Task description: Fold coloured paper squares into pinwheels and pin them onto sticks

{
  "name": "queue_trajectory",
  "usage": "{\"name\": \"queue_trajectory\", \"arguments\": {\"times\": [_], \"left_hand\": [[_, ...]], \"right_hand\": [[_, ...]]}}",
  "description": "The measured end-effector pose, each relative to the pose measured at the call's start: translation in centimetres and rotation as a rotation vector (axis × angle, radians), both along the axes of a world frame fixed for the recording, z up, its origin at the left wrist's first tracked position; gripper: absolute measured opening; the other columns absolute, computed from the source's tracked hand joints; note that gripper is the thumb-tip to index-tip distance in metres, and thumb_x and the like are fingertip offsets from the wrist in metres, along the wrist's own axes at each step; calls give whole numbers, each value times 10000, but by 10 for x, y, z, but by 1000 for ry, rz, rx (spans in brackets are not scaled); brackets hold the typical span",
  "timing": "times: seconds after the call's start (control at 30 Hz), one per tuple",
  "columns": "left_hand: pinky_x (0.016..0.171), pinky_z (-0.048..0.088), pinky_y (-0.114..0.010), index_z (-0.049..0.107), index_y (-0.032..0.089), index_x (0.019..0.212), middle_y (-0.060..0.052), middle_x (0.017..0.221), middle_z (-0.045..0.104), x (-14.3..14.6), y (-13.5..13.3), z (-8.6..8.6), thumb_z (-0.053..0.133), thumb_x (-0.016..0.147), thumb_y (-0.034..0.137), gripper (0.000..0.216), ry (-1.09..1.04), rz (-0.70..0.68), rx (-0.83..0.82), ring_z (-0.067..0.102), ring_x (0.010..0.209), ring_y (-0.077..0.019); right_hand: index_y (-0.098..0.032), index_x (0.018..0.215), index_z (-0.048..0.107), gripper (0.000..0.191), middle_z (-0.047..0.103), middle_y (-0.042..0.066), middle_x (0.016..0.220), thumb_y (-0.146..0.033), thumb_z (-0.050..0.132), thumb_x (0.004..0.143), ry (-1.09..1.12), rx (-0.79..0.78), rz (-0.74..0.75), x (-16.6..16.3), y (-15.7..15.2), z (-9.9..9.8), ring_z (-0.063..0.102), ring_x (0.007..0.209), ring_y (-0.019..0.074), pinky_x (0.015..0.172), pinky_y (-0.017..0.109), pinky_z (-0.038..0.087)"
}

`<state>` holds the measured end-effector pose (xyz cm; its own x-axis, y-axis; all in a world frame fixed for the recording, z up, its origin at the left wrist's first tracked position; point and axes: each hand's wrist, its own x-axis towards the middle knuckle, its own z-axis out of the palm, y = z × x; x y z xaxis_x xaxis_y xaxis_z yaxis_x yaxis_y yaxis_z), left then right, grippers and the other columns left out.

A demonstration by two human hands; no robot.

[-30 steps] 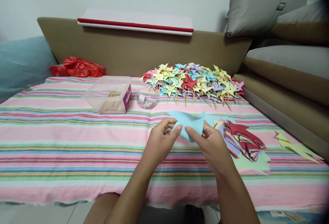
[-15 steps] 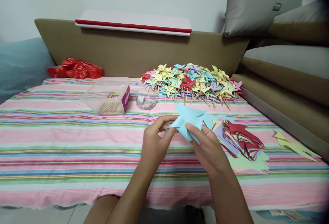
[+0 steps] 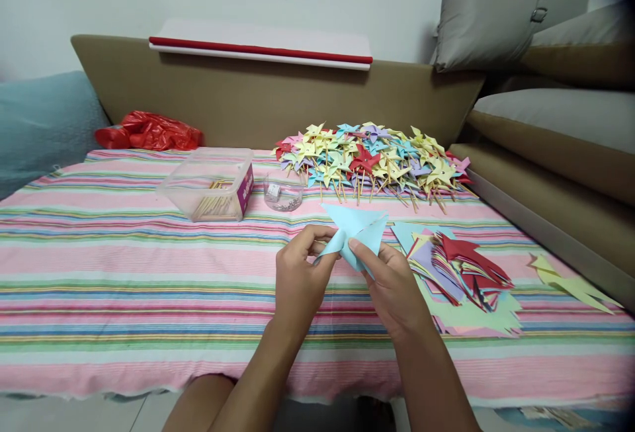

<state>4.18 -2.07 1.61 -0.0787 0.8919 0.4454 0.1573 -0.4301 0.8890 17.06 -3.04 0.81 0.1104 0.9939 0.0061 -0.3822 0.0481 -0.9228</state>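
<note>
Both my hands pinch one light blue cut paper sheet (image 3: 358, 228) just above the striped cloth. My left hand (image 3: 300, 277) grips its lower left edge, fingers curled. Beside it my right hand (image 3: 391, 286) presses a thumb on the sheet's middle, fingers closed behind the paper. The sheet's corners are folding up toward the centre. A stack of cut coloured paper (image 3: 459, 266) lies directly right of my right hand.
A heap of finished paper pinwheels on sticks (image 3: 372, 154) lies at the far side of the table. Left of it sit a small clear cup (image 3: 282, 195) and a clear box of wooden sticks (image 3: 211, 184). A red bag (image 3: 149, 131) and a sofa lie behind; yellow-green paper (image 3: 570, 281) far right.
The blue sheet went from lying fairly flat between my hands to having its corners bent upward. Both hands drew slightly closer together and shifted a little left.
</note>
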Motion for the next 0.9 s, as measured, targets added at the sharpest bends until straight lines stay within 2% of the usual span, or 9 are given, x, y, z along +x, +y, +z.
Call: {"name": "queue_trajectory", "arguments": {"times": [0.13, 0.23, 0.3, 0.43, 0.5, 0.63, 0.77, 0.9], "left_hand": [[727, 571, -255, 681, 202, 954, -21, 896, 741, -1, -1, 2, 661, 901, 234, 65, -50, -79, -71, 720, 804, -169], [846, 564, -272, 650, 204, 1124, -54, 1102, 725, 1, -2, 3, 607, 933, 238, 198, -151, -200, -140, 703, 985, -183], [884, 550, -281, 614, 204, 1216, -64, 1171, 701, 5, -3, 3, 606, 936, 260, 286, -253, -274, -225, 692, 989, -173], [874, 532, -281, 647, 167, 1146, -60, 1014, 706, 15, -6, 2, 727, 864, 316, 328, -440, -354, -386, 675, 940, -172], [867, 527, -277, 682, 150, 1057, -55, 961, 700, 19, -6, 0, 788, 817, 331, 319, -535, -346, -413, 668, 930, -171], [851, 522, -270, 708, 141, 939, -60, 951, 730, 22, -6, -4, 846, 760, 335, 298, -697, -238, -444, 679, 914, -166], [835, 525, -285, 724, 139, 878, -52, 887, 738, 22, -5, -5, 844, 755, 365, 284, -728, -139, -425, 680, 878, -171], [822, 526, -280, 728, 142, 872, -31, 846, 718, 20, -5, -2, 833, 760, 413, 312, -779, -135, -436, 666, 830, -153]], "right_hand": [[-178, 953, 788, 316, 774, 64, 1015, -426, 831, 762, 38, 4, -20, -2, 0, 1, 650, 992, 230, 921, 359, 485], [-184, 944, 789, 301, 775, 42, 979, -390, 857, 735, 99, -15, -86, -3, 2, 5, 655, 931, 197, 876, 323, 502], [-189, 897, 786, 278, 771, 19, 917, -360, 884, 700, 159, -26, -153, -5, 3, 7, 652, 876, 170, 831, 288, 508], [-201, 862, 770, 287, 767, 1, 886, -316, 916, 644, 311, -29, -228, -14, 3, 10, 663, 871, 157, 781, 253, 521], [-205, 860, 762, 264, 765, 0, 902, -315, 902, 665, 341, -35, -227, -22, 2, 9, 673, 914, 167, 797, 258, 528], [-207, 939, 755, 276, 764, 6, 958, -350, 860, 728, 306, -15, -226, -37, 0, 4, 674, 1002, 193, 878, 295, 526], [-189, 1042, 736, 325, 762, 45, 1052, -378, 808, 787, 247, 27, -222, -47, 0, -3, 668, 1073, 236, 952, 360, 514], [-197, 1076, 696, 334, 740, 61, 1121, -409, 769, 828, 200, 38, -191, -48, 1, -4, 643, 1166, 257, 1000, 378, 499]]}}
